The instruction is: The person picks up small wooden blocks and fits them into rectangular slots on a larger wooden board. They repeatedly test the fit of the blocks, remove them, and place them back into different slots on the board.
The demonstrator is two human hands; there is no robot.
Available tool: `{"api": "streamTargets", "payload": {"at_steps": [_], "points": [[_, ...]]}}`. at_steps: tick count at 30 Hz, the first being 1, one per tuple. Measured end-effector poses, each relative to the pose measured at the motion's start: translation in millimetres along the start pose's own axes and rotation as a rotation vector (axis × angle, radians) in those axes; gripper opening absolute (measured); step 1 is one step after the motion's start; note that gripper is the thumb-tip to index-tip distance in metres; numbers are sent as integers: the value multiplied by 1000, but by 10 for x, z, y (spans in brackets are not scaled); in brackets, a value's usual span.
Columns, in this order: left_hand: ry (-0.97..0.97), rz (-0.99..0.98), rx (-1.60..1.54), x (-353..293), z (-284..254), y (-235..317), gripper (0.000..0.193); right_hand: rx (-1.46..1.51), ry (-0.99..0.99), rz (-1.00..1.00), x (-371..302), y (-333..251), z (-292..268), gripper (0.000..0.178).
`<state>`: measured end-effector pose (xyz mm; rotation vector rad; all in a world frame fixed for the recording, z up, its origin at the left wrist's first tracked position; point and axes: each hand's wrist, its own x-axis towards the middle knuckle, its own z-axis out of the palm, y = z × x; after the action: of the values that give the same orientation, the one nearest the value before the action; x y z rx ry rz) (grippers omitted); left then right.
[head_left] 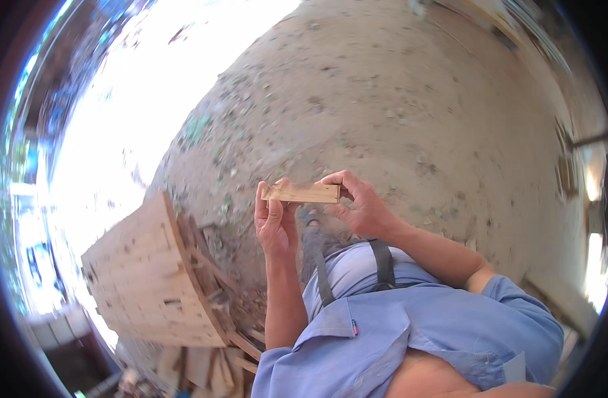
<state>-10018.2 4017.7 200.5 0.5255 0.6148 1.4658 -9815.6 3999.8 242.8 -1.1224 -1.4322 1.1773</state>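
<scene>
A short block of pale wood (307, 193) is held level in front of my body, gripped at both ends. My left hand (275, 215) pinches its left end, with the thumb on the near face and the fingers behind and above. Around the right end curl the fingers of my right hand (362, 204), the index finger along the top and the thumb below. Small dark marks show near the block's right end. The far face of the block is hidden from me.
A wooden workbench (138, 278) with a slotted plank top stands at my left. Scrap boards (211, 371) are piled beside and below it. Dirt ground (397, 99) strewn with small debris spreads ahead, sunlit at the far left. A wooden beam (560, 305) lies at right.
</scene>
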Motion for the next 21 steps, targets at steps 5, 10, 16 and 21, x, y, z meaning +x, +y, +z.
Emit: {"api": "streamTargets", "payload": {"at_steps": [5, 10, 16, 21], "points": [[-193, -261, 26, 517, 1233, -1297, 40, 189, 416, 23, -222, 13, -1695, 43], [-342, -517, 66, 977, 2407, -2731, 43, 311, 675, 28, -191, 307, -3425, 41], [-499, -686, 315, 1276, 4261, -4673, 48, 539, 1036, 178, -391, 783, -5944, 35], [-670, -576, 661, 1270, 5914, -6176, 38, 929, 1263, 127, -853, 1010, -7829, 28]]}}
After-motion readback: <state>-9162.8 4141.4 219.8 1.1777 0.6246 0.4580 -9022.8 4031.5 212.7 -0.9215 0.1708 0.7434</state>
